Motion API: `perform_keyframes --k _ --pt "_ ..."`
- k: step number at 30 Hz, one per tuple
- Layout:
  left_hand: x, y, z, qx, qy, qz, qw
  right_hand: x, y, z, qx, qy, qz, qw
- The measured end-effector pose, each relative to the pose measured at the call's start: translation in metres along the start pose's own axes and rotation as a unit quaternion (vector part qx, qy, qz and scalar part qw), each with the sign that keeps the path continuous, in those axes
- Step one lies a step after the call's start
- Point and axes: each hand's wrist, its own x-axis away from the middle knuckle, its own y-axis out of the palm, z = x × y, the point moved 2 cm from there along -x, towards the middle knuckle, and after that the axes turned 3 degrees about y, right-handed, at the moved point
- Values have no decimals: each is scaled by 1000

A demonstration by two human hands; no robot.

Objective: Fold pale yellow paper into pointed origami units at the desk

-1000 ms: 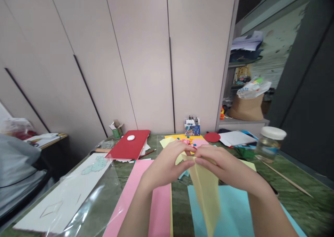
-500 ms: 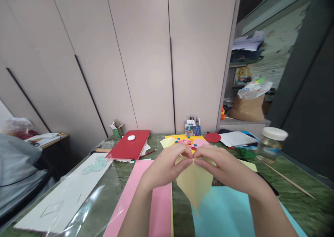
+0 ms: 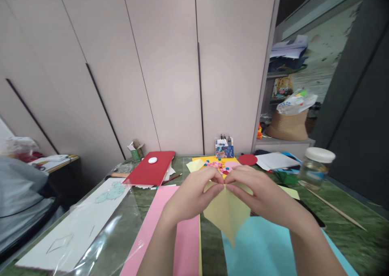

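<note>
A folded pale yellow paper (image 3: 228, 213) hangs point down between my two hands, creased along its middle. My left hand (image 3: 196, 191) pinches its top edge between thumb and fingers. Close beside it, my right hand (image 3: 253, 187) pinches the same edge, the fingertips of both hands nearly touching. Under my left forearm lies a pink sheet (image 3: 189, 243), and a light blue sheet (image 3: 261, 247) lies beneath the yellow paper and my right forearm. Behind the hands, small pink and blue pieces (image 3: 214, 164) rest on a yellow-orange sheet (image 3: 197, 160).
A red folder (image 3: 150, 168) with a white round object lies at the back left, near a drawing (image 3: 79, 223) and clear plastic. A marker box (image 3: 224, 147) stands behind. To the right are a lidded jar (image 3: 316, 168), a wooden stick (image 3: 337, 209) and a dark flat object.
The yellow paper has opened a little wider, and its lower tip has shifted slightly right. Both hands keep their pinch in nearly the same place.
</note>
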Motion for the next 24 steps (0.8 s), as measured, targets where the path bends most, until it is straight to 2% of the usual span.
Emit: perform_keyframes --k 5,15,24 --pt "-1 0 2 2 7 2 1000 1 -2 -1 5 -13 15 1000" --pt "-1 1 7 8 16 22 1000 4 -3 -4 -3 -7 6 1000" --pt "1 4 9 2 38 40 998 7 -4 -8 4 -33 40 999"
